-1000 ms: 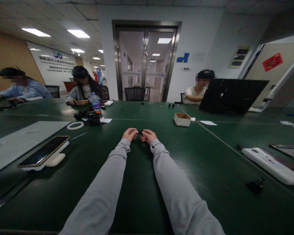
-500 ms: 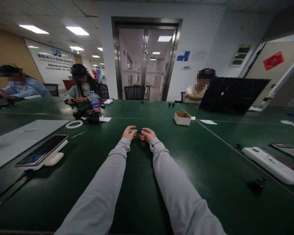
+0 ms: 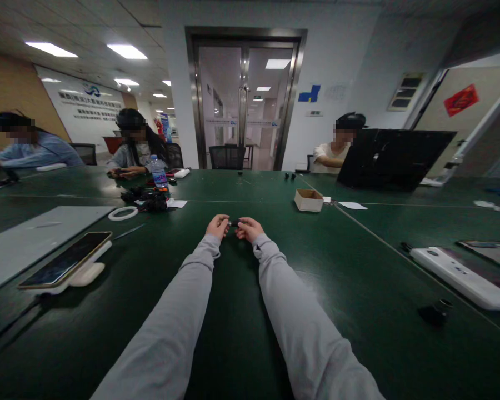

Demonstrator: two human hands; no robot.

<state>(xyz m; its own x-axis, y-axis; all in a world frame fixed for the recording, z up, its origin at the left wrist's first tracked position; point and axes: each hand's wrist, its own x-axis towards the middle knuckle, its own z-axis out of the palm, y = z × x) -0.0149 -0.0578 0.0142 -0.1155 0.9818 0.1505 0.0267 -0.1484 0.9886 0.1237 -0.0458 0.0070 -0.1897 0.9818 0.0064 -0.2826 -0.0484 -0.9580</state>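
Observation:
Both arms reach forward over the green table (image 3: 233,333), in light grey sleeves. Between the fingertips is a small black piece (image 3: 234,223) with a lighter spot at its left end; its kind is too small to make out. My right hand (image 3: 250,229) pinches the right end of the piece. On the other side, my left hand (image 3: 217,226) is closed in a pinch at the lighter left end. The fingers hide part of the piece.
A small open box (image 3: 309,201) stands ahead to the right. To the left lie a phone (image 3: 69,260) on a stand, a white ring (image 3: 123,214), a grey board (image 3: 45,233) and black gear (image 3: 145,199) beside a bottle (image 3: 159,172). A black monitor (image 3: 394,160) stands far right. Several people sit opposite.
A little more of the small black piece shows between my fingers, and its lighter left end is clearer. The whole view has shifted slightly; both hands keep their pinch.

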